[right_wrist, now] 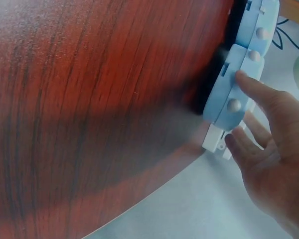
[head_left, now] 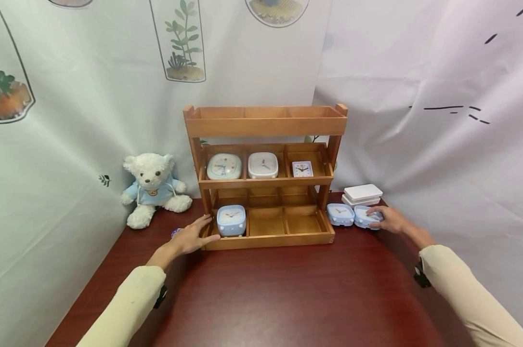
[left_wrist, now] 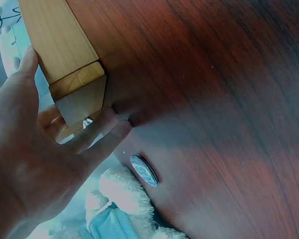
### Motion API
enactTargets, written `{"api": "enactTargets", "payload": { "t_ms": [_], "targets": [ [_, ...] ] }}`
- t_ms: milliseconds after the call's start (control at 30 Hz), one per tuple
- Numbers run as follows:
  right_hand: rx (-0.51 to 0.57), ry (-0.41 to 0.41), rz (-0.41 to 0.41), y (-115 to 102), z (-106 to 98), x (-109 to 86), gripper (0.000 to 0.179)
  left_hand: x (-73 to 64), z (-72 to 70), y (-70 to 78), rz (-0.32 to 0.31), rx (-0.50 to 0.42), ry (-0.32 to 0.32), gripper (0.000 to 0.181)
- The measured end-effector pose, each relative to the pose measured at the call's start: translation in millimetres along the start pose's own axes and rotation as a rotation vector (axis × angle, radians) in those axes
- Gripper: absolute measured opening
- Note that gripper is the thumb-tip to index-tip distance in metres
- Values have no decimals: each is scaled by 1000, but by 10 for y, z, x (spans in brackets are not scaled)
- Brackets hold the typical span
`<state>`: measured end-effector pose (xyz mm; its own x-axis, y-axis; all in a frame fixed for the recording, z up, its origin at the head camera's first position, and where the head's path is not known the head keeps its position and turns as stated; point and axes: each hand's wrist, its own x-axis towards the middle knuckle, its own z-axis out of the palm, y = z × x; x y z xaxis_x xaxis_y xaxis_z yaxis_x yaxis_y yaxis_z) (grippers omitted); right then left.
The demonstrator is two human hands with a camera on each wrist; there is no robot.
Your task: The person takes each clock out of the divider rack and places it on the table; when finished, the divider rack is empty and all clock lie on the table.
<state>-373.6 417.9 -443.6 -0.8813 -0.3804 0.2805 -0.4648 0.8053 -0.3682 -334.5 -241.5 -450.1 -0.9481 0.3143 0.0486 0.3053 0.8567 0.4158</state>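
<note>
My left hand [head_left: 189, 237] is at the left end of the wooden rack's [head_left: 268, 240] lower tier. Its thumb lies over the front corner while its fingers extend loosely along the outer side. Close to that thumb, a blue alarm clock [head_left: 231, 221] stands in the lower left compartment. Over on the right, my right hand [head_left: 391, 220] holds another blue alarm clock [head_left: 362, 217], thumb against its front side [right_wrist: 224, 97] and fingers around the far side. Touching this clock is a similar blue alarm clock [head_left: 340, 215] beside the rack.
Two white boxes [head_left: 363, 193] are stacked behind the right-hand clocks. The middle tier holds a pale green clock [head_left: 224, 166], a white clock [head_left: 263, 166] and a small lilac clock [head_left: 302, 169]. A teddy bear [head_left: 150, 188] sits left, near a small dark-blue item [left_wrist: 144, 170].
</note>
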Motion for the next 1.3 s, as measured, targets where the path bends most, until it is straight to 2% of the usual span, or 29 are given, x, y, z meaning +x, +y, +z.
{"api": "enactTargets", "payload": {
  "t_ms": [167,333,533,700,933,1133,1300],
  "targets": [
    [-17,-28,2,-48,22,-16,43,-27,27,-29,-6,2,-4,87],
    [-25,-27,-23,-208,40,13,45,-69,29,-47,-13,-1,-14,86],
    [-56,2,-112,-553,39,122,44,-115,4,-68,-21,-3,-8,85],
    [-8,-2,-155,-841,89,205,44,-117,17,-82,-29,-2,-19,87],
    [59,-8,-199,-1251,186,333,46,-70,16,-61,-21,-9,-26,88],
    [77,0,-272,-1603,270,520,47,-46,-25,-17,-29,-5,-30,89],
    [84,-13,-281,-1842,349,682,47,18,-36,16,-20,8,-31,88]
  ]
}}
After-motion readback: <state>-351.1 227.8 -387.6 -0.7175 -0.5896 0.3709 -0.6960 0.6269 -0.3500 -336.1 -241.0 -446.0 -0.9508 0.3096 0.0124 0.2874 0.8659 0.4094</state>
